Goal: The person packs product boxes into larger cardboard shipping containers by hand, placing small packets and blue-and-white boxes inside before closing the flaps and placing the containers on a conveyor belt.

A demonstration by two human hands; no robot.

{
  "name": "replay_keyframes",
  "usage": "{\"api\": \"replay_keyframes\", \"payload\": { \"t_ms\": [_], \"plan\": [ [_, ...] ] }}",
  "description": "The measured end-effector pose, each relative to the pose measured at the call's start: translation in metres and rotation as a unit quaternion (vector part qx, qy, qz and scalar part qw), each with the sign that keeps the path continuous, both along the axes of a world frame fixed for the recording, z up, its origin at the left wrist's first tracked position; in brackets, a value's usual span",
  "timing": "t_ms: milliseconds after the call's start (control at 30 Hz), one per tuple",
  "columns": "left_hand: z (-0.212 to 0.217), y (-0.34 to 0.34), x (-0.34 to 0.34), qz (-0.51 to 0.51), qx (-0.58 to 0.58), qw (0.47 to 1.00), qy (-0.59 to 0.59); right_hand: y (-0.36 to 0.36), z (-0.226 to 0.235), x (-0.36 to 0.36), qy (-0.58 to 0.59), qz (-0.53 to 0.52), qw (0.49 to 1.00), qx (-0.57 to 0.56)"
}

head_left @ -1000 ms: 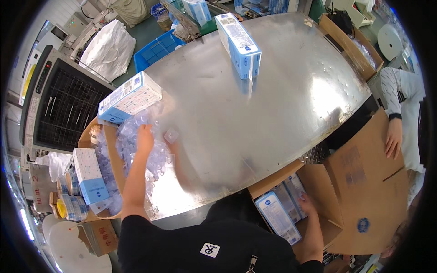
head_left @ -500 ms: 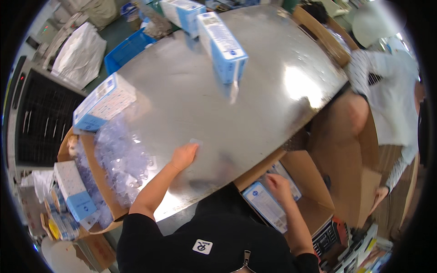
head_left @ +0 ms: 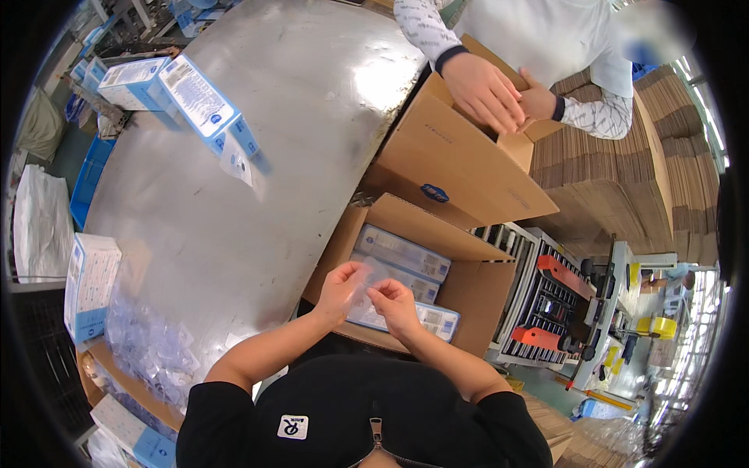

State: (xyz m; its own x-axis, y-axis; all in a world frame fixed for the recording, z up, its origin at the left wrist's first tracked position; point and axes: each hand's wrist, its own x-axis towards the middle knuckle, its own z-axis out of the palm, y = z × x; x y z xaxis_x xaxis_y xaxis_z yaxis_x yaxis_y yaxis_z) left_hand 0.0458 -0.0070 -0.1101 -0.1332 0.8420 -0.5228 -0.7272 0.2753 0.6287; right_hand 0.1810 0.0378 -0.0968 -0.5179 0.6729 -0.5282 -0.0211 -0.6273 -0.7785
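Observation:
My left hand (head_left: 342, 295) and my right hand (head_left: 395, 309) are close together over an open cardboard carton (head_left: 477, 306). Both pinch a small clear plastic piece (head_left: 376, 273), thin and see-through; whether it is a bag or a sheet I cannot tell. Inside the carton lie several blue-and-white boxes, the far one (head_left: 406, 253) and the near one (head_left: 438, 321) partly showing beside my hands. The metal table (head_left: 257, 156) borders the carton on the left.
Clear plastic pieces (head_left: 152, 335) are heaped at the table's left edge beside an upright blue-and-white box (head_left: 92, 285). Another such box (head_left: 204, 101) stands farther back. Across from me a person's hands (head_left: 484, 93) rest at a second carton (head_left: 460, 168). A roller conveyor (head_left: 538, 292) lies right.
The view has swung right. My left hand has left the tabletop with the plastic piece and met my right hand, which has lifted off the boxes. The co-worker's hands have come together at the other carton.

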Motion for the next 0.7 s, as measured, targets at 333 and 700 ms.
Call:
{"api": "replay_keyframes", "payload": {
  "t_ms": [333,700],
  "plan": [
    [0.072,0.069,-0.23,0.129,0.05,0.5,0.855,0.105,-0.17,-0.025,-0.367,0.173,0.89,0.209],
    [0.065,0.053,-0.225,-0.155,0.011,0.5,0.852,0.114,-0.239,-0.051,-0.208,0.248,0.944,0.067]
  ]
}}
